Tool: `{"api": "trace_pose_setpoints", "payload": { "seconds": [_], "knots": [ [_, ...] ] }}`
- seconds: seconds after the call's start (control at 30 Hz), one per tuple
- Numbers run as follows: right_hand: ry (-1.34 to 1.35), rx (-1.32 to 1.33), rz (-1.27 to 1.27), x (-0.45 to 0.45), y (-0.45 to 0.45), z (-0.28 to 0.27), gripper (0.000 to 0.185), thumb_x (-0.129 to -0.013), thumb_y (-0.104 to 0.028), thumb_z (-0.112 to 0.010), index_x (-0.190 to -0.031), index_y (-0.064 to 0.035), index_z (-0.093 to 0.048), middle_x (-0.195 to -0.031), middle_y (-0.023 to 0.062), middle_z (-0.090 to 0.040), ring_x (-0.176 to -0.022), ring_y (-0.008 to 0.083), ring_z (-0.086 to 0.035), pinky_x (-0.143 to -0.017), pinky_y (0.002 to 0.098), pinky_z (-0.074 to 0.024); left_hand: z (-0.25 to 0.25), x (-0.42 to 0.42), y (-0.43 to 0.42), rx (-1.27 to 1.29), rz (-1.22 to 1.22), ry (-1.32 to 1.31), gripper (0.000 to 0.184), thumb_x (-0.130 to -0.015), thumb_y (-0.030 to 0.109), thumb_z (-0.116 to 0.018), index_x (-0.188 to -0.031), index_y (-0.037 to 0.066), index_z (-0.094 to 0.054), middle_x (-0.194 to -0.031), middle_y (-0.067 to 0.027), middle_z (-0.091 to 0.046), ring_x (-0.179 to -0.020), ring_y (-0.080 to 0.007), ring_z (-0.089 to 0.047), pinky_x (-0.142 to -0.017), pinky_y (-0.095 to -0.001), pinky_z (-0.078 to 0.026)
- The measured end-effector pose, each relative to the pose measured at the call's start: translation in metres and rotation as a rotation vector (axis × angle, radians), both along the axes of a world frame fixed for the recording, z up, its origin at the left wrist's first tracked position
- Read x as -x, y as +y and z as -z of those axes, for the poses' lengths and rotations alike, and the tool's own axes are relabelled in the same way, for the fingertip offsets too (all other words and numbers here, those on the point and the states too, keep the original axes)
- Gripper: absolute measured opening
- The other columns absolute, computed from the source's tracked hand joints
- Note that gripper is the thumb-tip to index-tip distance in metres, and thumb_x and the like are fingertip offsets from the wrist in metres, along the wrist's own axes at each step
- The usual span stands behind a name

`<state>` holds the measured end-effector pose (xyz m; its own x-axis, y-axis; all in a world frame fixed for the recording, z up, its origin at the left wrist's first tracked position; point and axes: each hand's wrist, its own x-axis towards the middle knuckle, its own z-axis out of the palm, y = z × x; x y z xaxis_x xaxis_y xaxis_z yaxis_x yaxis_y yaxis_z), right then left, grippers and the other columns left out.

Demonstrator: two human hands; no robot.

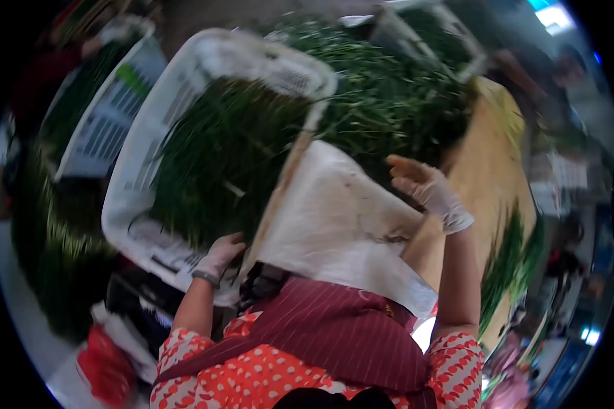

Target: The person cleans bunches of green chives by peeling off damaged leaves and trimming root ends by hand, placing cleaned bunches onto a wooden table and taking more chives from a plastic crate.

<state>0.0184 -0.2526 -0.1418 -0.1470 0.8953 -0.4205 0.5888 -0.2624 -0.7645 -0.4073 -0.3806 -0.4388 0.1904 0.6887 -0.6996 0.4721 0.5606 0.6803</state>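
Note:
My left hand [220,260], in a pale thin glove with a dark band at the wrist, is at the near right corner of a white plastic basket [126,180]. Its visible fingers point right, apart, and hold nothing I can make out. Long green leafy stalks [228,146], like chives, fill much of the basket. My right hand [421,187], gloved too, hovers over the right edge of a pale plastic sheet [338,204]. Its fingers stretch left, loosely bent, with nothing visible in them. Beyond that hand lies a large heap of similar greens [389,102].
A wooden board [494,153] runs along the right, with a bunch of greens [505,262] on it. Another white basket [109,112] stands at the left near another person's arm [58,68]. A red bag [106,368] lies at lower left.

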Motion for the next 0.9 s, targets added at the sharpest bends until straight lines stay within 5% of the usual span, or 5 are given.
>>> {"api": "trace_pose_setpoints", "payload": {
  "seconds": [0.23,0.47,0.53,0.63,0.9],
  "knots": [
    [-0.073,0.038,-0.097,0.081,0.103,0.08,0.036,-0.084,-0.011,-0.062,-0.118,-0.0029,-0.055,-0.113,0.0073,-0.06,-0.101,0.0129,-0.055,-0.09,0.0245,-0.042,-0.025,0.034,-0.008,0.042,0.001,0.255,0.042,-0.076,0.024,-0.054,-0.112,0.003,-0.058,-0.109,-0.0196,-0.059,-0.103,-0.0315,-0.056,-0.09,-0.0359,-0.043],
    [-0.501,-0.298,-0.384,0.134,0.143,0.13,0.033,-0.077,-0.023,-0.066,-0.108,-0.0099,-0.063,-0.1,0.0144,-0.064,-0.094,0.0279,-0.06,-0.083,0.0335,-0.0464,-0.031,0.053,0.086,-0.451,-0.178,0.478,0.023,-0.082,0.017,-0.051,-0.1,0.011,-0.064,-0.096,-0.0133,-0.062,-0.09,-0.0299,-0.058,-0.08,-0.0397,-0.046],
    [-0.618,-0.33,-0.427,0.129,0.159,0.151,0.034,-0.076,-0.026,-0.067,-0.108,-0.0144,-0.063,-0.106,0.011,-0.062,-0.101,0.0276,-0.055,-0.089,0.0362,-0.0423,-0.036,0.038,0.116,-0.654,0.248,0.526,0.024,-0.081,0.011,-0.056,-0.104,0.007,-0.061,-0.099,-0.012,-0.062,-0.092,-0.0268,-0.059,-0.082,-0.0347,-0.047],
    [-0.821,-0.464,-0.421,0.12,0.181,0.178,0.042,-0.075,-0.031,-0.067,-0.114,-0.0169,-0.059,-0.122,0.0044,-0.053,-0.118,0.0251,-0.042,-0.099,0.0413,-0.0311,-0.027,0.021,0.17,-0.894,-0.002,0.345,0.025,-0.079,0.011,-0.058,-0.105,0.009,-0.061,-0.101,-0.0107,-0.061,-0.095,-0.0272,-0.056,-0.084,-0.0344,-0.045],
    [-0.828,-0.65,-0.201,0.135,0.199,0.218,0.046,-0.076,-0.03,-0.062,-0.12,-0.0211,-0.053,-0.123,0.0015,-0.05,-0.119,0.0289,-0.039,-0.099,0.0502,-0.026,-0.014,-0.069,0.344,-0.74,0.057,0.806,0.094,-0.068,0.054,-0.066,-0.139,0.008,-0.025,-0.143,-0.0112,-0.026,-0.131,-0.0317,-0.025,-0.107,-0.045,-0.019]
  ]
}}
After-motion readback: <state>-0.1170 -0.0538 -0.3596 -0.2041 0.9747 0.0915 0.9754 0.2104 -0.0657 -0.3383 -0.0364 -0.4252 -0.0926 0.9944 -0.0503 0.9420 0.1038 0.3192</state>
